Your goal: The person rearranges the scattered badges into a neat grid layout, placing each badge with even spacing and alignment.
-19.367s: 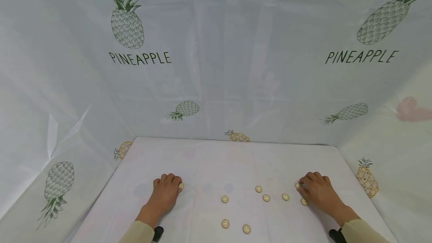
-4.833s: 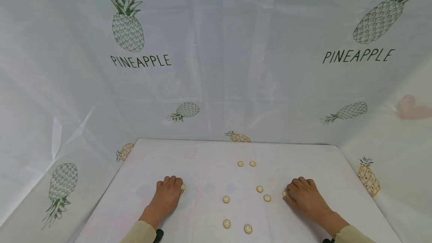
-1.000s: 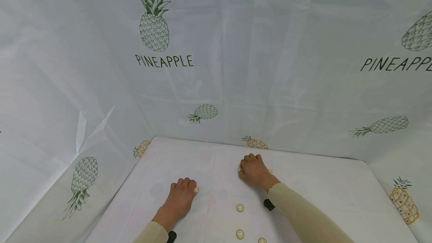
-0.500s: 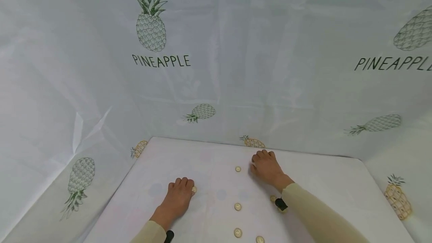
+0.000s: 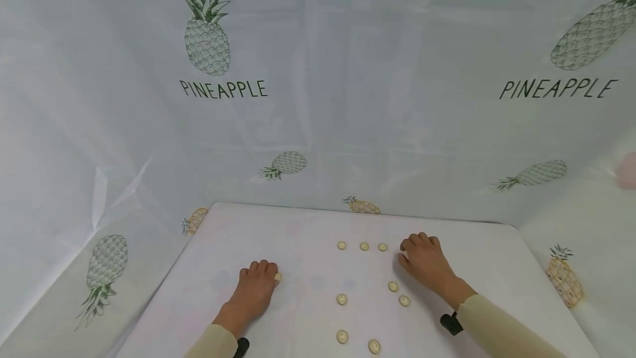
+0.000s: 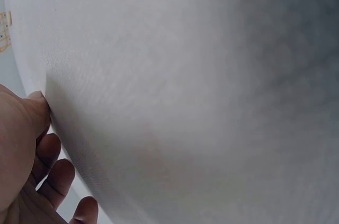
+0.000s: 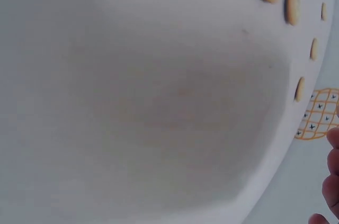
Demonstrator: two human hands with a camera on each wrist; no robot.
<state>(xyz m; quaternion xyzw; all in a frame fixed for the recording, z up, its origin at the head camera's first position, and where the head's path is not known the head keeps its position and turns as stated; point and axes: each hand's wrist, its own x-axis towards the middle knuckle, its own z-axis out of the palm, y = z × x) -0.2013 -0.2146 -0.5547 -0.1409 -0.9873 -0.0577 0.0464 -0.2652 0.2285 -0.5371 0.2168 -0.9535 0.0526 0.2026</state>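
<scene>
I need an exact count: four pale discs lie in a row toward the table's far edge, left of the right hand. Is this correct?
Not four: the head view shows three pale discs in that row, left of the right hand.

Left hand pinching, right hand loosely curled, palms down

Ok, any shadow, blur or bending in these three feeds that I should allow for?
Head view: fairly even light, a soft shadow beneath the right hand, pale discs readable; left wrist view: table dark and soft toward the upper right, its edge bowed; right wrist view: a broad dim shadow over the table, pale discs looking narrow near the curved edge.
</scene>
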